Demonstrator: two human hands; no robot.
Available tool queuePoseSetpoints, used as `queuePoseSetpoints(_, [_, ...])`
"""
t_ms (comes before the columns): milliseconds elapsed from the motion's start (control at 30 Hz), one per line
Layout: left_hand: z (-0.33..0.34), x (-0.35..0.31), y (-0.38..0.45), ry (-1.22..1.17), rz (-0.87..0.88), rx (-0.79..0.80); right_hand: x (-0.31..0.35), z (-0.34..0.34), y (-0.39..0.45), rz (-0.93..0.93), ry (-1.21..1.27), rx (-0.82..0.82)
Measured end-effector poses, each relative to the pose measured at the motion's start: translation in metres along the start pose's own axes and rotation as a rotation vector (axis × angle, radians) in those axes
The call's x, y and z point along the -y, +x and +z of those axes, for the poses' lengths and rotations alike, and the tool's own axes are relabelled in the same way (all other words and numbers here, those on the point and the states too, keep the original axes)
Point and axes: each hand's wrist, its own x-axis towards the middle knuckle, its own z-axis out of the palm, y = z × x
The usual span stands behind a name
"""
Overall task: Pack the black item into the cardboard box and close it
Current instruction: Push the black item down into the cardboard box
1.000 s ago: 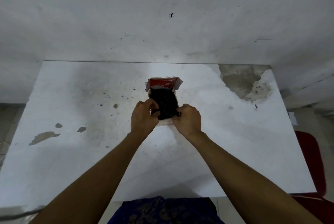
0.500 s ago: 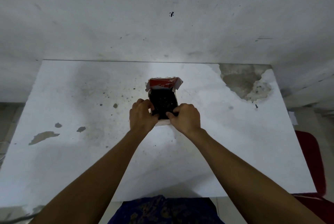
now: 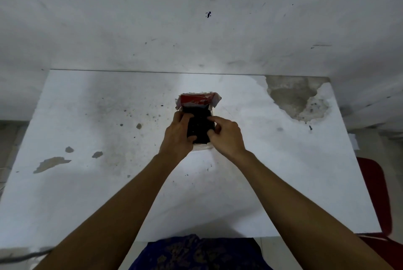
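Both hands (image 3: 205, 136) partly hide black item (image 3: 199, 127), box (image 3: 197, 99).

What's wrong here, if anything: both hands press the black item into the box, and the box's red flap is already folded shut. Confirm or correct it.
One thing is wrong: the red flap is not shut. The head view shows it standing open at the far end of the cardboard box. The rest holds: left hand and right hand both press the black item into the box.

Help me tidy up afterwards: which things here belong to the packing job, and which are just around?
Part of the job:
black item
cardboard box, red flap open
left hand and right hand, both on the item

Just around:
white table
red chair
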Motion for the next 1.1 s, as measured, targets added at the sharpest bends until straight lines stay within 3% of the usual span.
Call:
queuePoseSetpoints(233, [0.002,-0.004,0.0,0.072,0.019,0.01,0.002,-0.005,0.013,-0.029,-0.545,0.109])
queuePoseSetpoints(400, [0.001,-0.007,0.003,0.091,0.015,0.015,0.006,-0.006,0.014,0.036,-0.333,0.108])
queuePoseSetpoints(500, [-0.004,-0.005,0.004,0.085,0.044,0.023,0.006,-0.003,0.016,-0.031,-0.246,0.101])
queuePoseSetpoints(667, [-0.009,-0.005,0.011,0.21,0.063,0.108,0.008,0.0,0.029,0.022,-0.339,0.197])
queuePoseSetpoints(867, [-0.007,-0.011,0.017,0.388,0.078,0.093,0.01,0.001,0.027,0.015,-0.506,0.192])
queuePoseSetpoints(1000, [-0.008,-0.012,0.018,0.51,0.114,0.024,0.013,-0.001,0.024,0.02,-0.475,0.224])
queuePoseSetpoints(1100, [-0.012,-0.005,0.011,0.434,0.113,0.039,0.007,-0.003,0.017,-0.016,-0.425,0.155])
